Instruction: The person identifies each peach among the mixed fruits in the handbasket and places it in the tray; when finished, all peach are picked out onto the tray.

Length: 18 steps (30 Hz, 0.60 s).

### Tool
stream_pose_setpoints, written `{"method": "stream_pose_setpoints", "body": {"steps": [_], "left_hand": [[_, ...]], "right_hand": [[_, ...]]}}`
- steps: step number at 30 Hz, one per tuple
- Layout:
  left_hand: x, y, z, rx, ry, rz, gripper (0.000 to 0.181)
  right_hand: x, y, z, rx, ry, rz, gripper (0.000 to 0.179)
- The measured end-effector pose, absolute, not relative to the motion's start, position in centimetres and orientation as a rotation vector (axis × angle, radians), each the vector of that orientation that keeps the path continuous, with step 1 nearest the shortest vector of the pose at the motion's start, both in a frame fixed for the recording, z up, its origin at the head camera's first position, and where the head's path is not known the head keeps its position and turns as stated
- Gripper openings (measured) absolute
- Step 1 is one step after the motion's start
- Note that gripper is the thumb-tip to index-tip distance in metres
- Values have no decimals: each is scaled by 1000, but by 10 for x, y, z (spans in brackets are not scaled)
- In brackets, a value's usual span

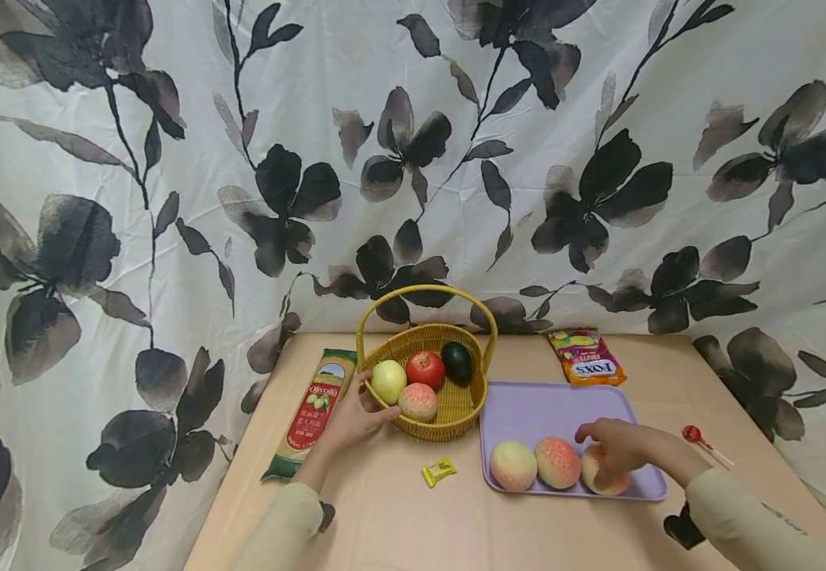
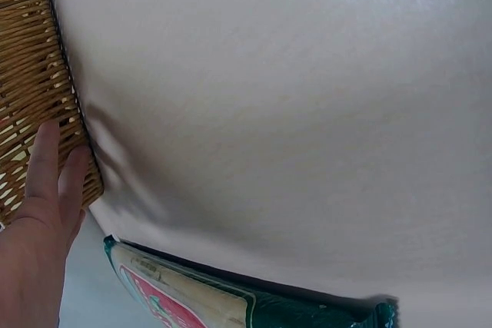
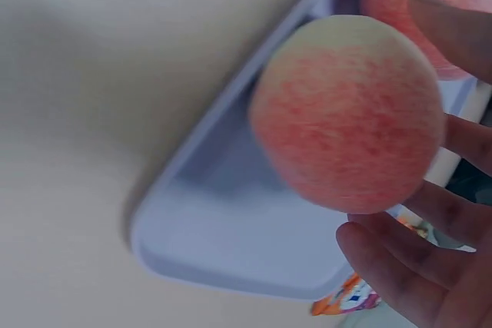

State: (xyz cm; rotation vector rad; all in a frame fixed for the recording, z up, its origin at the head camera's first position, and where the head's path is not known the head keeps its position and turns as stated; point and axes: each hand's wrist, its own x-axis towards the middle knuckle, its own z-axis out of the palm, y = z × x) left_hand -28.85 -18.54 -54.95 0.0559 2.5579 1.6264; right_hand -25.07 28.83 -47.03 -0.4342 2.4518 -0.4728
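Observation:
My left hand touches the near left side of a yellow wicker basket, its fingers laid along the woven wall. Inside the basket are a pale green apple, a red apple-like fruit, a dark green avocado and a peach. My right hand is spread around a peach at the front right of a lilac tray. In the right wrist view its thumb stands apart from the peach, with the fingers behind it. Two more peaches lie to the left.
Left of the basket lies a green-ended pasta pack. A small yellow wrapped candy is in front of the basket. Behind the tray lies a Fox's candy bag, and a red lollipop is at the right. Floral cloth hangs behind the table.

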Motion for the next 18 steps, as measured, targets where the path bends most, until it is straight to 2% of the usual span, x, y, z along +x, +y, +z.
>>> {"method": "stream_pose_setpoints", "body": {"steps": [8,12,18], "left_hand": [[-287,-186,-549,41,2584,1588,105],[-288,-186,-550,36,2586,1594,106],[-288,-186,-552,46,2584,1601,104]], "right_hand": [[-262,268,-439,-506,2496,-406,65],[-273,242,-410,-636,2549,-365,72],[-294,191,-374,-793,2574,-308,72]]}}
